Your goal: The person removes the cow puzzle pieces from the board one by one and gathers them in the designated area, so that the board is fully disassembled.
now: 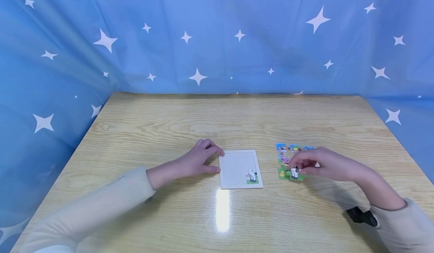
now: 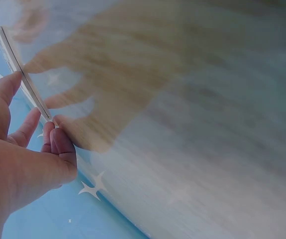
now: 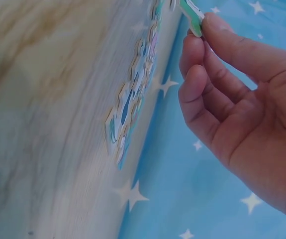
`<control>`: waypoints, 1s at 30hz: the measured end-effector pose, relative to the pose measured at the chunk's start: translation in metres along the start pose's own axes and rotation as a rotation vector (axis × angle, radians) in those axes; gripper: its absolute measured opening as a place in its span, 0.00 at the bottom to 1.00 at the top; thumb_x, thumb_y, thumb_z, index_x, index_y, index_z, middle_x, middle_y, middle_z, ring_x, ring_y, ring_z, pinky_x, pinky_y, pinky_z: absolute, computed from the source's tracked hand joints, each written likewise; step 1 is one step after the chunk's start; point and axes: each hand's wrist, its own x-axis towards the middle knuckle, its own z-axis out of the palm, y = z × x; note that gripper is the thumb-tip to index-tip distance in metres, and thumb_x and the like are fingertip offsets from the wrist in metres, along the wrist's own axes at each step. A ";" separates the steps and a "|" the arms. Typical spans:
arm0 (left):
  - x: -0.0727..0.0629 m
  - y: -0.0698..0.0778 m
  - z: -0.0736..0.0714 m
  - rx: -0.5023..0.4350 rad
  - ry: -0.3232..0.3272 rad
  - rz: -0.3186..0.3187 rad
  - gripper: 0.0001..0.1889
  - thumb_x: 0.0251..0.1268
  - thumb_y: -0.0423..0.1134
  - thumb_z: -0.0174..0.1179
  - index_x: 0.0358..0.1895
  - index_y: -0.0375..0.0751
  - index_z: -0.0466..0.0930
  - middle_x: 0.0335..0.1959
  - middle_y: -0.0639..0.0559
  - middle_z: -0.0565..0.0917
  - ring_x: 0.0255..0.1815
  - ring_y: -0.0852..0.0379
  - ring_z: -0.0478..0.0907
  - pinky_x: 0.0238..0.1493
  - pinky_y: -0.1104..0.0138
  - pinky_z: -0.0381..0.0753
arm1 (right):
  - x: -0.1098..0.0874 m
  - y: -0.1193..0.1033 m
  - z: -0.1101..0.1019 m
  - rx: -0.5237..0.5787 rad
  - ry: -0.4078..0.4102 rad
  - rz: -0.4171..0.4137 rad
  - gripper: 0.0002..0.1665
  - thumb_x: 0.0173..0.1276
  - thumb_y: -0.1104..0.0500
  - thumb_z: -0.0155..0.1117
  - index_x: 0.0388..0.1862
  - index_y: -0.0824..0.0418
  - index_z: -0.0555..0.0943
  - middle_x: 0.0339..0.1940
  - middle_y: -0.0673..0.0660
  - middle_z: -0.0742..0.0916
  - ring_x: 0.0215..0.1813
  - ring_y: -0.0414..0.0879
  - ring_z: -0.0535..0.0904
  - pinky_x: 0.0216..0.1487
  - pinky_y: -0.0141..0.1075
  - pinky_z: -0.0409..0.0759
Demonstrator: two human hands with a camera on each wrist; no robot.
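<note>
My right hand (image 1: 320,163) pinches a jigsaw piece (image 1: 294,173), green with part of a white animal, between thumb and fingertips. In the right wrist view, the green edge of this piece (image 3: 192,20) shows raised in the fingers. Beneath and beside that hand, several colourful jigsaw pieces (image 1: 284,159) lie together on the table, partly hidden by it. My left hand (image 1: 194,160) touches the left edge of a square white puzzle tray (image 1: 234,170), thumb and fingers spread along it. One placed piece (image 1: 252,177), a white animal on green, sits in its lower right corner.
The wooden table (image 1: 162,124) spreads around the tray and pieces. A blue curtain (image 1: 217,53) with white stars hangs behind and at the sides. Near the right cuff is a black strap device (image 1: 361,216). A bright reflection lies in front of the tray.
</note>
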 end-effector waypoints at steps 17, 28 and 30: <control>-0.001 0.000 0.001 0.014 0.008 0.008 0.23 0.75 0.40 0.74 0.68 0.41 0.82 0.62 0.44 0.78 0.61 0.47 0.68 0.63 0.55 0.73 | -0.010 0.012 0.001 0.011 -0.003 0.004 0.25 0.73 0.82 0.65 0.58 0.57 0.86 0.36 0.47 0.80 0.37 0.38 0.74 0.31 0.33 0.73; 0.000 0.000 0.000 0.012 0.008 0.005 0.23 0.75 0.40 0.74 0.68 0.41 0.82 0.61 0.44 0.78 0.61 0.47 0.69 0.63 0.55 0.73 | -0.011 0.017 0.001 0.036 -0.025 0.041 0.20 0.74 0.78 0.68 0.56 0.57 0.85 0.34 0.44 0.79 0.31 0.33 0.69 0.28 0.34 0.69; 0.000 0.000 0.000 0.011 0.009 0.005 0.23 0.75 0.40 0.74 0.68 0.41 0.82 0.61 0.44 0.78 0.61 0.47 0.68 0.63 0.55 0.73 | -0.010 0.018 0.002 0.041 -0.025 0.049 0.20 0.74 0.77 0.69 0.55 0.57 0.85 0.35 0.44 0.79 0.30 0.33 0.69 0.28 0.34 0.69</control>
